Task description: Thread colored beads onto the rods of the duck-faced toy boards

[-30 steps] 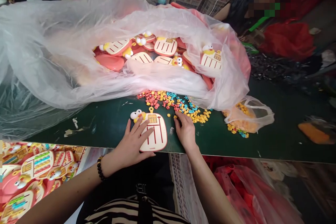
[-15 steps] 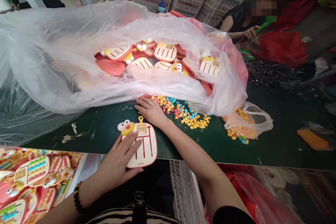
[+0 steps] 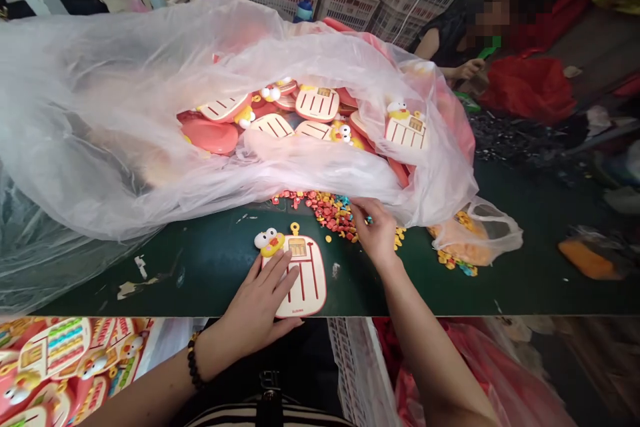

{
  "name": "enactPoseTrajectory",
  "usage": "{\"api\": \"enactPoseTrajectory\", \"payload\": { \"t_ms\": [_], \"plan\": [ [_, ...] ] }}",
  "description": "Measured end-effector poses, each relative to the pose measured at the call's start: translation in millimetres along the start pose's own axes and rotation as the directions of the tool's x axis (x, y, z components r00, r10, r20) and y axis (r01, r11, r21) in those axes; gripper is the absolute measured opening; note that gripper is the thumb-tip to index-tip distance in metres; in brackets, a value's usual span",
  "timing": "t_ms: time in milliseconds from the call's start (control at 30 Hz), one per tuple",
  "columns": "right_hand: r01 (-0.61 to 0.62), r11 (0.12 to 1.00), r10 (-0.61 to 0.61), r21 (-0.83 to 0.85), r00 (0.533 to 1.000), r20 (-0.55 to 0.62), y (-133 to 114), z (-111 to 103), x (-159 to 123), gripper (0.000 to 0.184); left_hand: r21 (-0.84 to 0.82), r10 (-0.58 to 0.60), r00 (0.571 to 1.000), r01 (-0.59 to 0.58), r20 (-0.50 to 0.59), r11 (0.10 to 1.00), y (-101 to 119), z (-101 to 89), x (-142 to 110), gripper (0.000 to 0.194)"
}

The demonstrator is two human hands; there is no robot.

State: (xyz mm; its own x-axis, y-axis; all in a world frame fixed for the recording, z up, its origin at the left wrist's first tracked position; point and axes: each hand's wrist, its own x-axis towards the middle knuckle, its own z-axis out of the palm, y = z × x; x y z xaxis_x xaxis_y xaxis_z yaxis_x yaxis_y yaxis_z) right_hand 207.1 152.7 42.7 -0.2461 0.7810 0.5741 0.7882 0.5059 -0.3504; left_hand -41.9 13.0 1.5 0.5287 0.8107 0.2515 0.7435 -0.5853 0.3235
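Note:
A cream and pink toy abacus board (image 3: 306,270) with a yellow duck head at its top left lies at the near edge of the dark green table (image 3: 210,260). My left hand (image 3: 260,300) rests flat on the board's left half, fingers spread. My right hand (image 3: 376,230) reaches into a heap of small red, yellow and blue beads (image 3: 333,208) just past the board, fingers curled down onto them; what they pinch is hidden.
A big clear plastic bag (image 3: 125,120) full of the same boards fills the table's back. A small bag of beads (image 3: 470,240) lies at right. Finished boards (image 3: 60,360) pile up at lower left. Another person (image 3: 465,47) sits behind, with crates beyond.
My right hand has moved from the left end of the bead heap to its right part. The left hand stays on the board.

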Motion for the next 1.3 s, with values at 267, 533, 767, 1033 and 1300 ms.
{"api": "enactPoseTrajectory", "payload": {
  "t_ms": [267,533,767,1033,1300],
  "plan": [
    [0.094,0.976,-0.044,-0.196,0.968,0.248,-18.2,18.2,-24.7,0.016,-0.02,-0.002,0.999,0.002,-0.045,1.0,6.8,10.6,15.5,0.062],
    [0.22,0.925,-0.117,-0.311,0.94,0.32,-10.1,22.5,-16.3,0.019,0.018,-0.009,0.997,0.01,-0.083,1.0,17.9,16.0,22.1,0.059],
    [0.121,0.947,-0.099,-0.299,0.991,0.088,-3.8,11.7,-16.2,0.022,0.016,0.004,0.998,-0.002,-0.066,1.0,16.0,14.1,20.0,0.058],
    [-0.076,0.996,0.078,-0.054,0.996,0.04,-32.0,13.3,-27.4,0.023,-0.078,0.015,0.999,-0.018,-0.037,0.997,13.4,11.7,20.4,0.056],
    [0.08,0.984,-0.051,-0.16,0.982,0.18,-54.1,13.8,-57.7,0.019,-0.089,0.004,0.997,-0.011,-0.075,0.996,14.7,11.4,22.1,0.053]
  ]
}}
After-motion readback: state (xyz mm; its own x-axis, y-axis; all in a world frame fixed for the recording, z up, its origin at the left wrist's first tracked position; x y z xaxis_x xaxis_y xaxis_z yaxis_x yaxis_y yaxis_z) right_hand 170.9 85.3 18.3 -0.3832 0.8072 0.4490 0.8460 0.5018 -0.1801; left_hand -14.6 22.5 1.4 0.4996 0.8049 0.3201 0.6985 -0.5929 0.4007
